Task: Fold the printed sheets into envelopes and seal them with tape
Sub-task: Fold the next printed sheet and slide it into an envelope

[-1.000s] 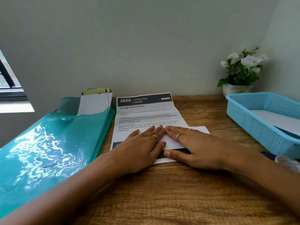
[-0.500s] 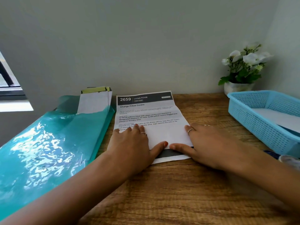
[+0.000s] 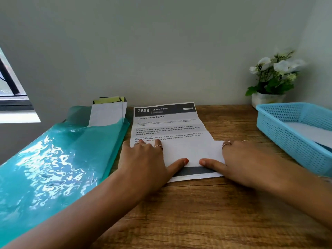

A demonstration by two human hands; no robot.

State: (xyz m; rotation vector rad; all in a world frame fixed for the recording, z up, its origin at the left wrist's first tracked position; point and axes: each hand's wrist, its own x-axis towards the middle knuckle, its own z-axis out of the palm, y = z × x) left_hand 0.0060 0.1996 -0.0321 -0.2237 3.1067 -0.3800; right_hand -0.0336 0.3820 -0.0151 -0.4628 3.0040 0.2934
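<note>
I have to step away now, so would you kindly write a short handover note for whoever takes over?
Left hand: flat, pressing the left side of the folded flap.
Right hand: flat, pressing the flap's right side.
Sheet: printed side up on the desk, its near end folded up over the text.
Bag with folded papers: at the left.
Basket: at the right, paper inside.
Done: first fold made.
Left: the remaining folds, then taping. No tape is in view.

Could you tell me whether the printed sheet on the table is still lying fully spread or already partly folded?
Partly folded: the printed sheet's near end is turned up over the text, blank side showing, and both the left hand and right hand press it flat.
</note>
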